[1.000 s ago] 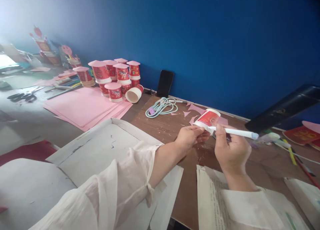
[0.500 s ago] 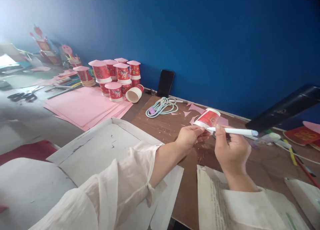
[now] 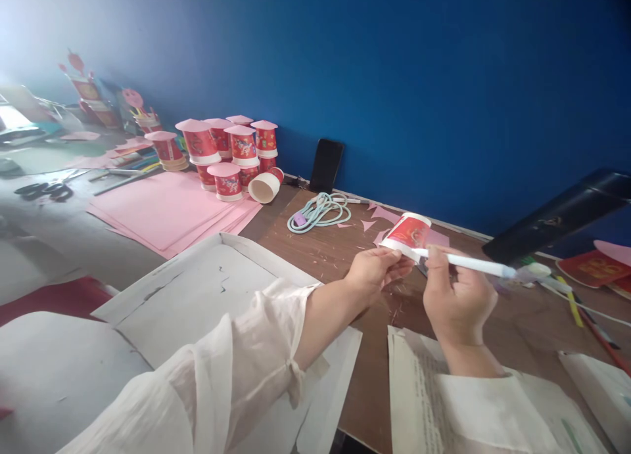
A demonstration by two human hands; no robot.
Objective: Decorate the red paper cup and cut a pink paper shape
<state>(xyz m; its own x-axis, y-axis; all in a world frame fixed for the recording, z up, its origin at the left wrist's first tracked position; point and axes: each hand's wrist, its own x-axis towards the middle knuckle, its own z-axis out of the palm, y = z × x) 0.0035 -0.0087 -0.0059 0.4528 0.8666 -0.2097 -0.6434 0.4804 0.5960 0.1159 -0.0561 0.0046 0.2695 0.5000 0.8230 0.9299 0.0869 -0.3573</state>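
Two objects in grip: held a tilted red paper cup (image 3: pixel 408 232) by its white rim in the left hand (image 3: pixel 375 269), and clasped a white marker (image 3: pixel 477 265) in the right hand (image 3: pixel 458 299). Pointed the marker at the cup's rim, contact too small to tell. Had printed pages (image 3: pixel 409 375) below the right hand and a shallow white tray (image 3: pixel 197 296) beneath the left forearm (image 3: pixel 330 316). Had pink paper scraps (image 3: pixel 387 214) just past the cup, and a coiled pale-blue cable (image 3: pixel 320 205) farther out, to the left hand's left. Beyond that, had a dark phone (image 3: pixel 327 165) propped against the blue wall (image 3: pixel 444 99) and, well left of both hands, layered pink sheets (image 3: pixel 158 211) near red cups (image 3: pixel 198 144) topped with pink discs (image 3: pixel 192 125).
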